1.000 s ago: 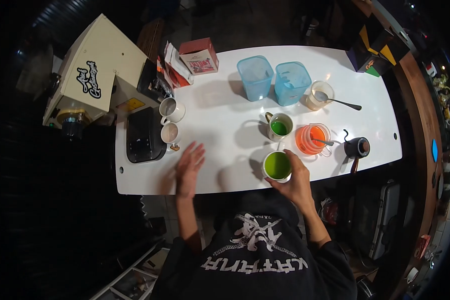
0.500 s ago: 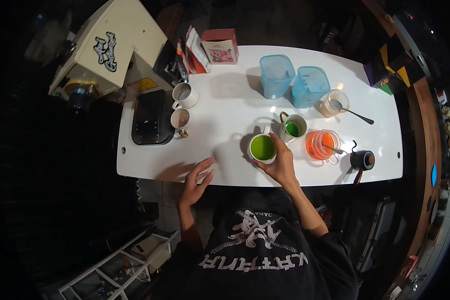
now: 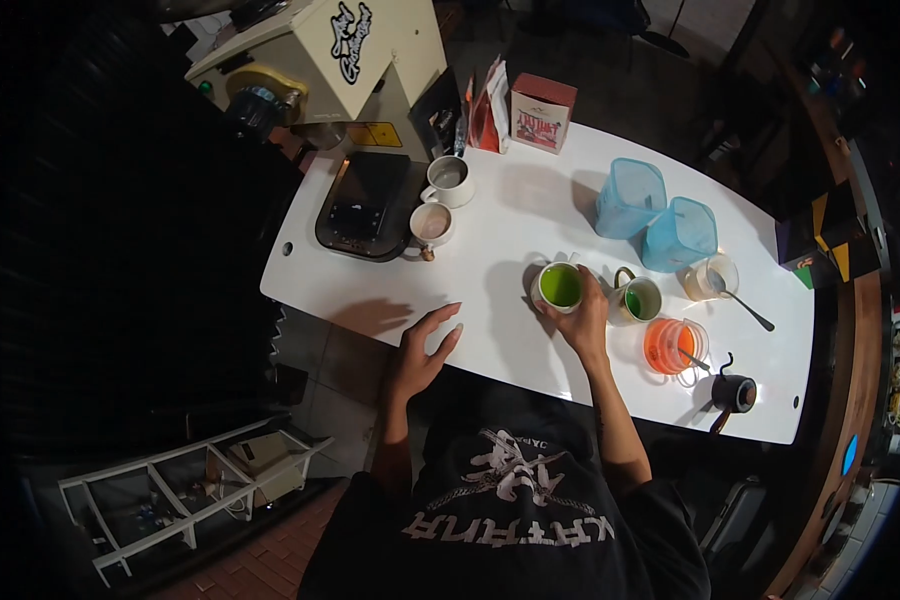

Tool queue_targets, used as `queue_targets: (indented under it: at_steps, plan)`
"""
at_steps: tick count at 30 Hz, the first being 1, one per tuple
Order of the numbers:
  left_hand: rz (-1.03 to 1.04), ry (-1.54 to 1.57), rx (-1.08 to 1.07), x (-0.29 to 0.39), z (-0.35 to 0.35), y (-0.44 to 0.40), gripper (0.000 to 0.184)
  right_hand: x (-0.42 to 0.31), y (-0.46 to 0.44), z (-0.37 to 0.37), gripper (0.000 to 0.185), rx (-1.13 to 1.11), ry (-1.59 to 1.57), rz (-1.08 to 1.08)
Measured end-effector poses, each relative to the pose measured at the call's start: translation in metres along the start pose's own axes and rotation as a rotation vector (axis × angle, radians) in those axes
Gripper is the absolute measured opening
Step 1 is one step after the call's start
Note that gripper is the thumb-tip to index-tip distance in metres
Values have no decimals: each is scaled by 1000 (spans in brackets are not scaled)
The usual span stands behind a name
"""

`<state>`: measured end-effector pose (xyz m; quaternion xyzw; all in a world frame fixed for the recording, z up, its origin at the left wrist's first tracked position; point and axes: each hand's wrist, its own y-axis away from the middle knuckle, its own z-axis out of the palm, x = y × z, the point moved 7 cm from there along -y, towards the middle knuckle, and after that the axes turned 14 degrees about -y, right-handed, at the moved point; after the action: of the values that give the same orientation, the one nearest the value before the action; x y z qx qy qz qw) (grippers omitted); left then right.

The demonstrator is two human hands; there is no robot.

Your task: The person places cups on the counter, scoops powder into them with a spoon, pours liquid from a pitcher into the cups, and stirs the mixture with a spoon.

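Note:
My right hand [image 3: 583, 318] is wrapped round a white cup [image 3: 541, 300] that holds bright green liquid [image 3: 562, 286]. Just right of it stands a second cup [image 3: 649, 303] with a brown handle and darker green liquid low inside. A glass jug [image 3: 688, 332] of orange liquid, with a spoon in it, sits near my right forearm. My left hand [image 3: 425, 355] hovers at the table's front edge, fingers apart and holding nothing.
Two mugs [image 3: 452, 183] stand beside a black scale [image 3: 360, 215] and a cream machine [image 3: 370, 50] at left. Two blue containers [image 3: 630, 195], a glass with a spoon [image 3: 715, 277] and a small dark pot [image 3: 734, 392] stand at right. A box [image 3: 543, 113] is at the back of the white table [image 3: 510, 210].
My view has turned, so the table appears tilted and shifted right. My right hand still grips the cup of bright green liquid; my left hand stays open.

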<state>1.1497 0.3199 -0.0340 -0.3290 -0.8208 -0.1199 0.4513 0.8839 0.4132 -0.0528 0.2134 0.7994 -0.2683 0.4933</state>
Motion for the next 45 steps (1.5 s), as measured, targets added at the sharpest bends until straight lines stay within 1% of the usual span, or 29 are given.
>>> queue_targets:
  at_steps: [2, 3, 8, 10, 12, 13, 15, 16, 17, 18, 19, 20, 21, 22, 23, 24, 26, 27, 30, 31, 33, 34, 36, 37, 38, 40, 41, 44, 45]
  plan:
    - [-12, 4, 5, 2, 0, -5, 37, -1, -3, 1, 87, 4, 15, -47]
    - [-13, 18, -13, 3, 2, -8, 35, 1, -4, 2, 91, -17, 14, -23]
    - [24, 61, -75, 4, 17, -18, 34, -5, 0, 5, 96, -40, 73, -12]
    - [45, 100, -103, 5, 26, -20, 35, -8, 7, 3, 97, -29, 106, 8]
    - [61, 106, -148, 8, 31, -24, 38, -14, 19, -2, 93, 18, 186, -50]
    - [71, 110, -157, 10, 33, -27, 41, -15, 24, -5, 93, 37, 195, -42]
    - [96, 120, -188, 14, 39, -35, 44, -22, 35, -17, 81, 133, 202, -76]
    - [120, 123, -189, 17, 42, -40, 48, -22, 40, -23, 81, 154, 213, -66]
    - [145, 125, -192, 19, 45, -44, 53, -23, 46, -32, 75, 209, 219, -69]
    - [162, 130, -217, 21, 50, -49, 53, -25, 52, -40, 69, 267, 226, -73]
    - [180, 108, -243, 24, 56, -55, 59, -38, 57, -48, 59, 326, 194, -63]
    - [201, 87, -272, 26, 63, -59, 66, -37, 63, -54, 59, 359, 208, -50]
    - [226, 95, -304, 25, 72, -63, 66, -32, 71, -60, 58, 396, 211, -4]
    - [265, 74, -287, 25, 80, -68, 73, -28, 79, -67, 56, 434, 212, 42]
    - [302, 56, -268, 24, 88, -71, 81, -26, 87, -72, 53, 490, 211, 42]
    - [322, 64, -299, 26, 96, -74, 81, -23, 94, -75, 53, 521, 224, 57]
    - [360, -16, -241, 32, 103, -83, 90, -19, 101, -81, 51, 549, 193, 68]
    - [343, -7, -246, 34, 107, -86, 92, -16, 103, -84, 54, 554, 156, 111]
    - [307, -68, -241, 43, 117, -96, 96, -1, 92, -90, 74, 534, 139, 115]
    - [315, -70, -243, 43, 122, -97, 96, 9, 88, -92, 74, 542, 137, 112]
    - [297, -31, -233, 41, 128, -101, 98, 25, 74, -94, 86, 529, 206, 92]
    - [291, -37, -221, 42, 129, -102, 98, 33, 69, -94, 86, 519, 198, 84]
    - [288, -54, -204, 44, 132, -101, 99, 42, 56, -94, 92, 476, 109, 33]
    - [298, -72, -173, 41, 133, -102, 101, 47, 51, -93, 92, 457, -34, 60]
    - [285, -80, -152, 39, 134, -102, 101, 47, 47, -94, 92, 435, -44, 51]
    - [251, -51, -143, 35, 136, -101, 103, 47, 41, -96, 82, 399, -95, 65]
    - [289, -118, -84, 36, 134, -100, 103, 41, 40, -99, 73, 442, -99, 20]
    - [207, -123, -82, 41, 134, -98, 103, 42, 35, -96, 73, 390, -113, 63]
    - [200, -126, -54, 41, 135, -97, 102, 43, 32, -94, 75, 382, -85, 33]
